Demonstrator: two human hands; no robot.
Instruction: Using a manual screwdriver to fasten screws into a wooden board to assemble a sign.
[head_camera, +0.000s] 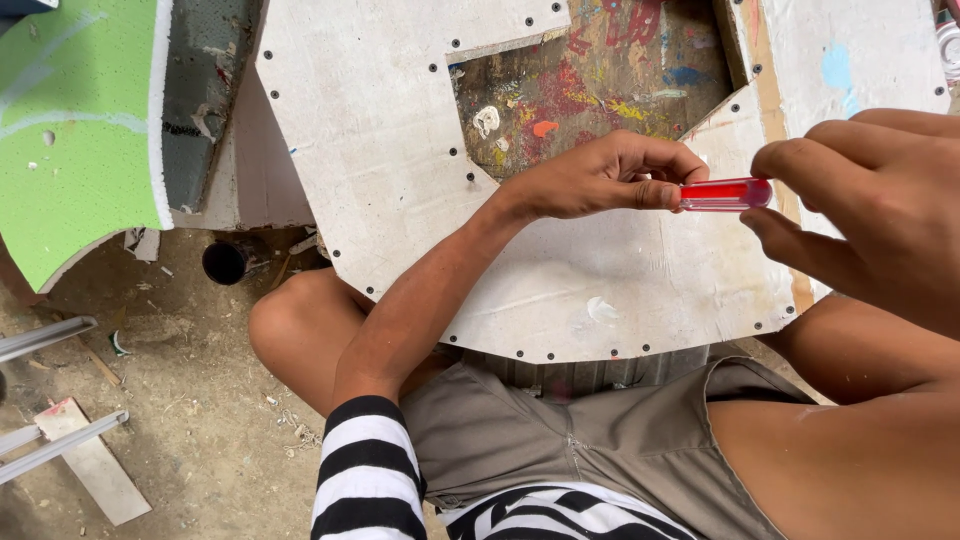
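head view: left hand (600, 178) pinches one end of the short red translucent plastic handle (725, 194) at right of centre, above the white screw-dotted board (400, 130); right hand (870, 200) grasps its other end. best to keep both pinches firm and the handle level.

Single view only; head-worn camera, looking steeply down over the wearer's own lap and forearms; close range, the left hand (610, 178) and right hand (880, 205) sit high in frame, right hand partly cut by the right edge; a pale board (400, 150) studded with screws fills upper centre, resting over the knees; dirt floor (180, 400) visible lower left; green foam piece (70, 130) at upper left corner; striped sleeve (370, 470) at bottom edge; no second view to compare overlap.
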